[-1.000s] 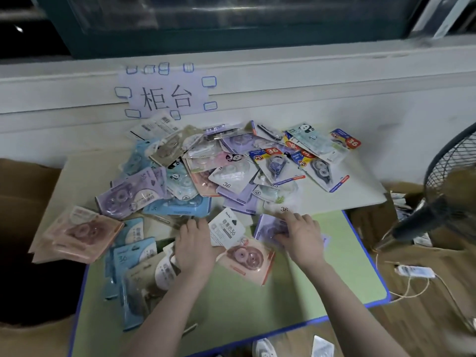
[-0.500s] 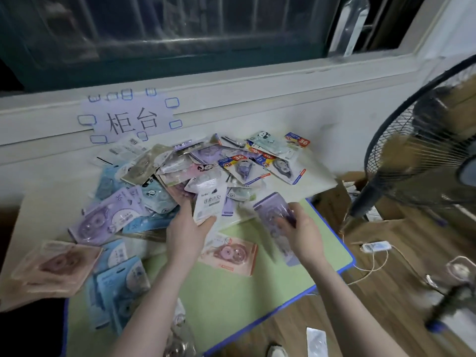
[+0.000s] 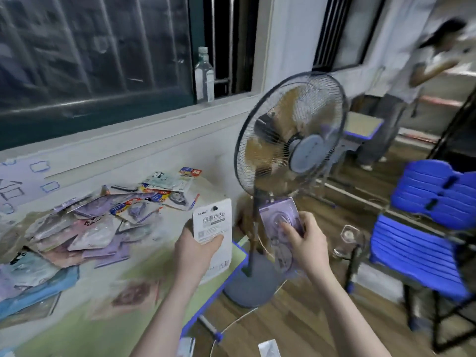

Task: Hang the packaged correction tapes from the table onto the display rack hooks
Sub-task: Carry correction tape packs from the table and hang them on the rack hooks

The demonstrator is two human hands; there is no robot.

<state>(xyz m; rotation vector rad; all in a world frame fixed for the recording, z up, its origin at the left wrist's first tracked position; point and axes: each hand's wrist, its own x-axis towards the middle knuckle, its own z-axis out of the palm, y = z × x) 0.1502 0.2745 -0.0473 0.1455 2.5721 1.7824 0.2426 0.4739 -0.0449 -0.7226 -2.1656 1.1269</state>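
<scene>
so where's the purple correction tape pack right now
In the head view the purple pack is right of centre, held up in the right hand, off the table's right edge and in front of the standing fan's pole.

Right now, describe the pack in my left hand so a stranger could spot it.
Start at the standing fan beside the table. Just left of its pole, the left hand holds up a white pack. Unlike the purple pack in the right hand, it shows printed text and a barcode.

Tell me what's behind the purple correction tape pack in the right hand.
Behind the purple blister-packed correction tape gripped by the right hand stand the dark pedestal fan's pole and round base on the wooden floor. The pack hides the floor directly behind it.
</scene>
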